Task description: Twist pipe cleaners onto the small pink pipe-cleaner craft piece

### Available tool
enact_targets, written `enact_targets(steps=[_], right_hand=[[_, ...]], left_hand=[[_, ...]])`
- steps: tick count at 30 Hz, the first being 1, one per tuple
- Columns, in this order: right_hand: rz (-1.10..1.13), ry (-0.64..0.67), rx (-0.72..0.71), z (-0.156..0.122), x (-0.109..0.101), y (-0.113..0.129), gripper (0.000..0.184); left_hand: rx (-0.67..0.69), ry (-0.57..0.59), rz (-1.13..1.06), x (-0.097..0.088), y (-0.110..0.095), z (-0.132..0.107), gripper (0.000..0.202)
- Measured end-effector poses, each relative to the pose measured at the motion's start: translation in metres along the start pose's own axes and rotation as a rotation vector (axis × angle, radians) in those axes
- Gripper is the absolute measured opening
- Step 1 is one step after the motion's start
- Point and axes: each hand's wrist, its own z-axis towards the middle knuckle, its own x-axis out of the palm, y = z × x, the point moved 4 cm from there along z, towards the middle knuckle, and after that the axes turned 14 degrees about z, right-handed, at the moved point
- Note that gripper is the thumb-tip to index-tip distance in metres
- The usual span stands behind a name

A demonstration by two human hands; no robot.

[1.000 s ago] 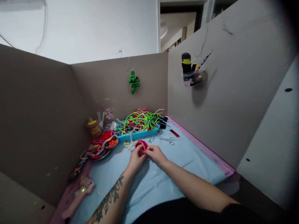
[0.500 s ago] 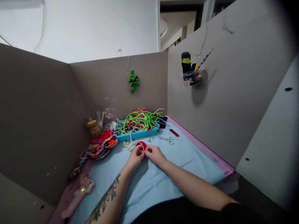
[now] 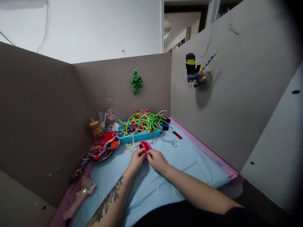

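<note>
A small curved piece of red and pink pipe cleaners (image 3: pixel 146 146) stands between my hands over the blue cloth (image 3: pixel 165 183). My left hand (image 3: pixel 137 158) pinches its lower left side. The fingers of my right hand (image 3: pixel 156 159) are closed on its lower right edge, and their tips nearly meet those of the left. Just beyond lie loose pale yellow pipe cleaners (image 3: pixel 131 146). A blue tray (image 3: pixel 139 136) heaped with many-coloured pipe cleaners (image 3: pixel 144 121) stands behind them.
Scissors (image 3: pixel 173 142) and a red strip (image 3: pixel 177 135) lie to the right. On the left are a bowl of finished pieces (image 3: pixel 101 156), a jar (image 3: pixel 95 128) and a pink glue gun (image 3: pixel 82 197). Grey panels (image 3: pixel 151 82) enclose the table; a pen holder (image 3: pixel 196 78) hangs right.
The red and pink piece has been turned in my fingers, so more of its striped outer face shows. My right hand has closed in slightly toward the left.
</note>
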Motion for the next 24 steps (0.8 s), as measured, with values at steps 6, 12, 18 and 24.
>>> enact_targets(steps=[6, 12, 18, 24], right_hand=[[0.013, -0.031, -0.01, 0.0, 0.0, 0.0, 0.017], [0.053, -0.042, -0.102, 0.006, -0.015, 0.01, 0.016], [0.086, 0.01, -0.234, 0.012, -0.035, 0.019, 0.019], [0.452, 0.156, 0.095, 0.015, -0.02, -0.004, 0.01]], left_hand=[[0.027, -0.084, 0.111, -0.003, 0.005, 0.001, 0.024], [0.063, -0.053, 0.246, -0.006, 0.0, -0.001, 0.024], [0.302, 0.013, 0.442, -0.015, -0.028, -0.01, 0.021], [0.225, 0.083, 0.332, -0.02, -0.022, -0.01, 0.012]])
